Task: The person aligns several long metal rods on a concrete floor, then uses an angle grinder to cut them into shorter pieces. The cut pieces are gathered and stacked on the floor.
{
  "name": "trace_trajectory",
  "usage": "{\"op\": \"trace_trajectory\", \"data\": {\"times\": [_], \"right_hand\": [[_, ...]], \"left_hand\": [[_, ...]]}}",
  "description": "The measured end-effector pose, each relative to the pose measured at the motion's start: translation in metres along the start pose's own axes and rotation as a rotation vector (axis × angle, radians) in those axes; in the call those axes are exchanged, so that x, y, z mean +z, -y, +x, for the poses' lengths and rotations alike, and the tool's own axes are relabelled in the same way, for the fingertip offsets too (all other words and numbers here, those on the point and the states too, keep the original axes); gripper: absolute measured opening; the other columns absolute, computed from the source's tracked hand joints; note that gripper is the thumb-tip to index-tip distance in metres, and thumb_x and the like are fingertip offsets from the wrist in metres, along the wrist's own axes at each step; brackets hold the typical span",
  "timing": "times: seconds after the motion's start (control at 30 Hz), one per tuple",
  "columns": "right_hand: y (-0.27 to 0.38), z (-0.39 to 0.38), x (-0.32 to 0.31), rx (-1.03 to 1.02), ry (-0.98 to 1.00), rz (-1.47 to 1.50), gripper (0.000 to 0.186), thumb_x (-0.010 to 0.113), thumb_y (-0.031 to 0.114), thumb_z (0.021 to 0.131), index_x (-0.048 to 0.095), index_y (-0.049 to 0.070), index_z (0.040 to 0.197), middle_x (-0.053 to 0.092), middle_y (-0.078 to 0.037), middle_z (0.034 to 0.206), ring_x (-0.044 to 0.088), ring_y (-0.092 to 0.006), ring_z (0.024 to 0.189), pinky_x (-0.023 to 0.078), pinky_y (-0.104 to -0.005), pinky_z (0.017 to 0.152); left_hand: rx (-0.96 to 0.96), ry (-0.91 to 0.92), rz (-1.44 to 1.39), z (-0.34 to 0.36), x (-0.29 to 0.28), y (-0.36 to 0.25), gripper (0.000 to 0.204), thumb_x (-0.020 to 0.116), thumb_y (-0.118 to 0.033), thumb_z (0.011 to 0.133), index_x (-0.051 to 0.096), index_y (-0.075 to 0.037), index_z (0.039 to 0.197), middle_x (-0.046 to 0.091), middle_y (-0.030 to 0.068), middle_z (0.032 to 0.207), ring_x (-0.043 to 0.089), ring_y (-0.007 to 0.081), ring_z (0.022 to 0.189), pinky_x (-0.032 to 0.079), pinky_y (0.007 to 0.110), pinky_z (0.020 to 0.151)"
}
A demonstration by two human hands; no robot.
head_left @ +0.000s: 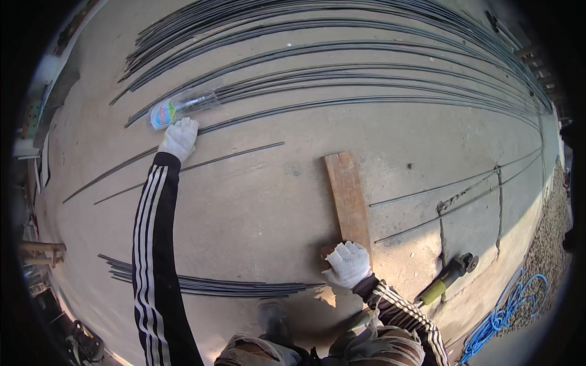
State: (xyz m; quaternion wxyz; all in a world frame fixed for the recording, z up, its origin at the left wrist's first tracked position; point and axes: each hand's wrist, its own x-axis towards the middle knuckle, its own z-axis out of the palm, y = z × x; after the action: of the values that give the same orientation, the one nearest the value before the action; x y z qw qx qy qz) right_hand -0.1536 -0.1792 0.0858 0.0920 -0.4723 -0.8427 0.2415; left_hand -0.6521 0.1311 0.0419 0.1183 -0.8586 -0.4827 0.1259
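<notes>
My left hand (179, 138), in a white knit glove, reaches out far left with curled fingers. It meets the lower edge of a clear plastic package (163, 114) with a coloured label, which lies over the ends of thin steel bars (274, 85). Another pair of long bars (256, 114) passes right beside the fingers; what they grip is hidden. Close to my legs, my gloved right hand (348, 264) is closed at the near end of a wooden plank (349, 192). A small dark brown piece (328, 251) juts out beside it; its kind is unclear.
A short bundle of bars (226, 287) lies near my feet. At the right are an angle grinder (448, 279), a coiled blue hose or cable (500, 314) and gravel (543, 244). Two bars (452, 183) end right of the plank, over cracked concrete. More bars (201, 30) stretch across the far floor.
</notes>
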Motion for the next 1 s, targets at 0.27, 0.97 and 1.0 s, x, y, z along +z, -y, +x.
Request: {"op": "trace_trajectory", "data": {"times": [0.27, 0.97, 1.0], "right_hand": [[-0.004, -0.004, 0.000, -0.020, -0.070, 0.100, 0.044, 0.081, 0.038, 0.072, 0.066, 0.017, 0.108, 0.060, -0.005, 0.101, 0.062, -0.0299, 0.093, 0.051, -0.0459, 0.078], [0.001, -0.008, 0.002, 0.009, -0.160, 0.093, 0.041, 0.079, 0.031, 0.072, 0.069, 0.013, 0.108, 0.064, -0.007, 0.099, 0.065, -0.0314, 0.095, 0.053, -0.0461, 0.082], [0.001, -0.008, 0.002, 0.013, -0.152, 0.096, 0.041, 0.079, 0.032, 0.071, 0.069, 0.013, 0.105, 0.063, -0.007, 0.097, 0.065, -0.0320, 0.093, 0.053, -0.0462, 0.080]], "left_hand": [[-0.067, 0.368, 0.035, -0.007, 0.046, 0.053, 0.092, 0.085, -0.021, 0.072, 0.046, 0.004, 0.152, 0.046, 0.0244, 0.159, 0.043, 0.0378, 0.151, 0.035, 0.044, 0.125], [0.020, -0.139, -0.431, -0.112, -0.103, -0.020, 0.014, 0.067, -0.016, 0.100, 0.064, -0.002, 0.104, 0.064, 0.0197, 0.093, 0.064, 0.0443, 0.085, 0.052, 0.048, 0.072], [0.026, -0.173, -0.448, -0.115, -0.106, -0.024, 0.013, 0.067, -0.016, 0.100, 0.064, -0.003, 0.103, 0.063, 0.0194, 0.093, 0.064, 0.0441, 0.084, 0.052, 0.048, 0.072]]}}
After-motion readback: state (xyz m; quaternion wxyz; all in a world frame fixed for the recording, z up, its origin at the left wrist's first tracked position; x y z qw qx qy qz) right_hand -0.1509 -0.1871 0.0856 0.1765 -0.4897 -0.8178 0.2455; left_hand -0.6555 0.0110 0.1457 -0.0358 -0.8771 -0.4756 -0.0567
